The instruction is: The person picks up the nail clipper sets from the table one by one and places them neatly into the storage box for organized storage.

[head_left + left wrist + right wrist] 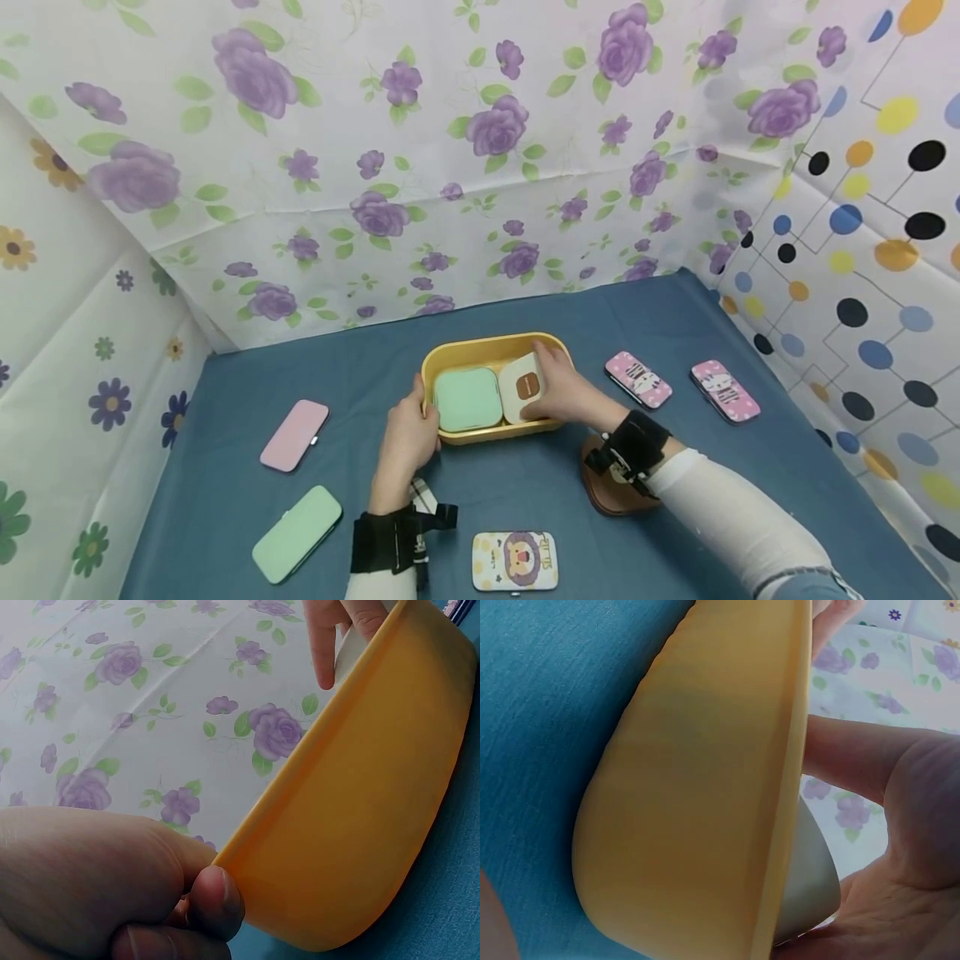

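A yellow plastic tub (487, 434) stands on the blue cloth. My left hand (411, 429) pinches its left rim between thumb and fingers, and the left wrist view shows this hand (97, 877) at the tub's edge. Inside the tub, a mint-green square case (468, 400) lies flat on the left. To its right, my right hand (566, 385) grips a cream case (512, 397) with a brown label, tilted within the tub. In the right wrist view, the cream case (810, 881) shows above the rim beside my right hand (907, 825); its lower part is hidden.
Left of the tub lie a pink case (295, 435) and a green case (297, 534). A lion-print tin (515, 562) lies in front. Two pink cartoon tins (638, 380) are on the right. A brown case (609, 492) is partly hidden beneath my right wrist. Patterned cloth walls (450, 208) surround the surface.
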### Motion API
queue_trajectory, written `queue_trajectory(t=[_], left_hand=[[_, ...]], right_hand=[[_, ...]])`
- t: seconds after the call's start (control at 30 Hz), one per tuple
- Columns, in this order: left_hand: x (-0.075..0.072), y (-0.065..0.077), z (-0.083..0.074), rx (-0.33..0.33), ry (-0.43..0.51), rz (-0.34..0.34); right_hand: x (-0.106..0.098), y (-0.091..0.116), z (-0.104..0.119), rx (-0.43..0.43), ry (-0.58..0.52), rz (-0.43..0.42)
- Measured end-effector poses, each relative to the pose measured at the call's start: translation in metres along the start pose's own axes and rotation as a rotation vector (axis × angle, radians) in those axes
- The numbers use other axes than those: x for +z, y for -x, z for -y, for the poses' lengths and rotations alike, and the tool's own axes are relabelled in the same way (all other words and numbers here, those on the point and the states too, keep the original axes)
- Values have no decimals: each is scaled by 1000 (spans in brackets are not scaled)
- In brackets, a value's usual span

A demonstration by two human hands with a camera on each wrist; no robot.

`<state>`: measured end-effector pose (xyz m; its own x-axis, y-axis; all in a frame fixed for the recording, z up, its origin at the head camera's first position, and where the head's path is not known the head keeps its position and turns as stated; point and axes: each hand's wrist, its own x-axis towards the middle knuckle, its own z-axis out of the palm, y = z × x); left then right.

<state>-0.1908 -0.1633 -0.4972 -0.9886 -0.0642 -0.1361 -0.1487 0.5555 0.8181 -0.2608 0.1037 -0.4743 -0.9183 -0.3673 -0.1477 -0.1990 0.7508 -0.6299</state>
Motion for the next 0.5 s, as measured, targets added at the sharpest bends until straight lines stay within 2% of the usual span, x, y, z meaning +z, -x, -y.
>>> queue_trajectory(t=[0.5], left_hand=[[1,1,-2,-14,-13,-7]], right_hand=[[1,7,2,-36,36,2]])
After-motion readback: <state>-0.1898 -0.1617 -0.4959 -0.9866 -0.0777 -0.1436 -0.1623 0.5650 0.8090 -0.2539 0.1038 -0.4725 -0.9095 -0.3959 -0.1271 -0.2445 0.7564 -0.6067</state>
